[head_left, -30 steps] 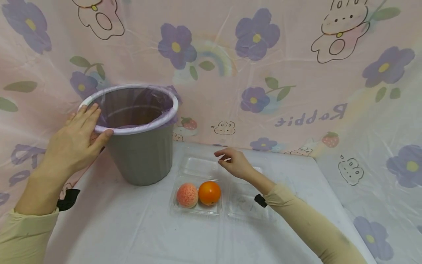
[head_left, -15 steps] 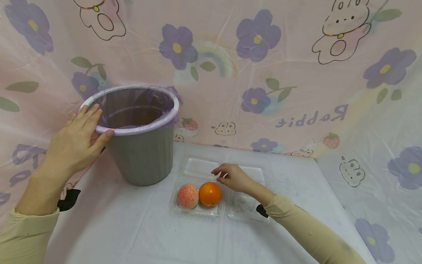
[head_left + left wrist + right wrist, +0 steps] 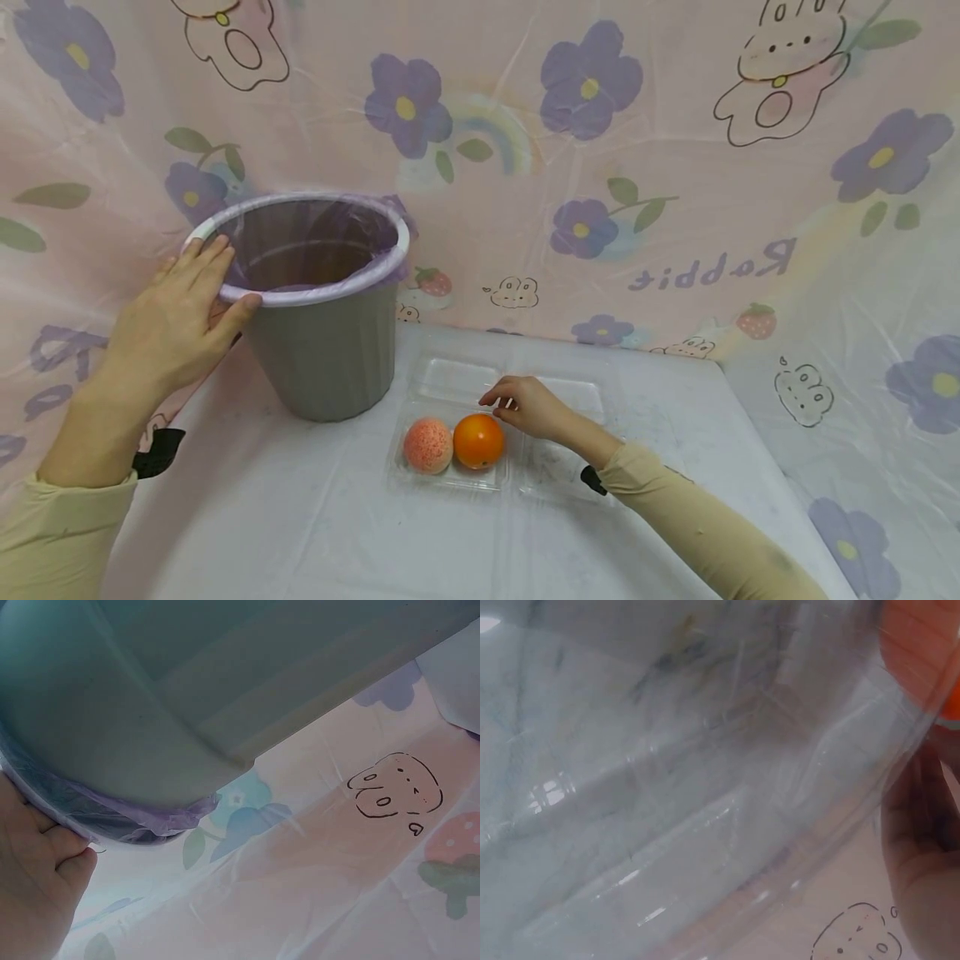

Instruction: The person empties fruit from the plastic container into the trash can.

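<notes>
The left hand [image 3: 168, 325] rests on the pale rim of a grey trash can [image 3: 322, 358], its fingers over the rim and its thumb at the near side. That hand and the lilac bag liner [image 3: 150, 814] also appear in the left wrist view. The right hand [image 3: 528, 406] hovers just behind an orange [image 3: 478, 442], its fingers loosely bent and nothing visibly held. Beside the orange lies a pink speckled, peach-like ball [image 3: 428, 446]. Both sit in one compartment of a clear plastic container [image 3: 453, 483]. In the right wrist view, clear plastic partly covers the orange [image 3: 919, 645].
More clear plastic sections [image 3: 450, 375] lie behind the fruit, and others [image 3: 562, 483] are to its right, under the right forearm. A white-covered table [image 3: 375, 542] supports everything. The printed curtain [image 3: 480, 192] closes off the back and sides.
The right hand has come down and nearer, from over the rear plastic section to just behind the orange. The left hand has stayed on the trash can's rim.
</notes>
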{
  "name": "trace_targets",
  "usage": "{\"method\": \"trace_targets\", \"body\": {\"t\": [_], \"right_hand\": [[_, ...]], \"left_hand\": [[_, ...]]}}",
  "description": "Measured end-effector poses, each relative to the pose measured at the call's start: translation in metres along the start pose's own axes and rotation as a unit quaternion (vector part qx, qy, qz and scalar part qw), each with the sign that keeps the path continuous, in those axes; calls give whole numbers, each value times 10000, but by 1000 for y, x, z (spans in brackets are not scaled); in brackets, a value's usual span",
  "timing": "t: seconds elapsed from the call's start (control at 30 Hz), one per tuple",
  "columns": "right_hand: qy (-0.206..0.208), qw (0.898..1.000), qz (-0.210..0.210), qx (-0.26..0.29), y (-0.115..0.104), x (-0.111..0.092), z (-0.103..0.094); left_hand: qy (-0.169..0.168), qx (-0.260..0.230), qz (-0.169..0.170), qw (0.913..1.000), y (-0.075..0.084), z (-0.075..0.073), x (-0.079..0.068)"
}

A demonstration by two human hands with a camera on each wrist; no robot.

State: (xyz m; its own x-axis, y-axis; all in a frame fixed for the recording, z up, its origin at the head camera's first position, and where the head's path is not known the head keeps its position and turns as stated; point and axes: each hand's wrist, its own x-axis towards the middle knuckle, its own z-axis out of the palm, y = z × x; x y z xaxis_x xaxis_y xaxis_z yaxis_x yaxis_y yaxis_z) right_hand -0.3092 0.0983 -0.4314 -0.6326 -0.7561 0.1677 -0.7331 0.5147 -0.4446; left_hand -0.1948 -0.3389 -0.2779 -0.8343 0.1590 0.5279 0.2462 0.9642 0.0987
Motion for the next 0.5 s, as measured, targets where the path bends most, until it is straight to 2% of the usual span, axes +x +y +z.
{"method": "trace_targets", "body": {"t": [0.5], "right_hand": [[-130, 9990, -334, -262, 2, 3, 4]], "left_hand": [[51, -27, -31, 10000, -2, 3, 0]]}}
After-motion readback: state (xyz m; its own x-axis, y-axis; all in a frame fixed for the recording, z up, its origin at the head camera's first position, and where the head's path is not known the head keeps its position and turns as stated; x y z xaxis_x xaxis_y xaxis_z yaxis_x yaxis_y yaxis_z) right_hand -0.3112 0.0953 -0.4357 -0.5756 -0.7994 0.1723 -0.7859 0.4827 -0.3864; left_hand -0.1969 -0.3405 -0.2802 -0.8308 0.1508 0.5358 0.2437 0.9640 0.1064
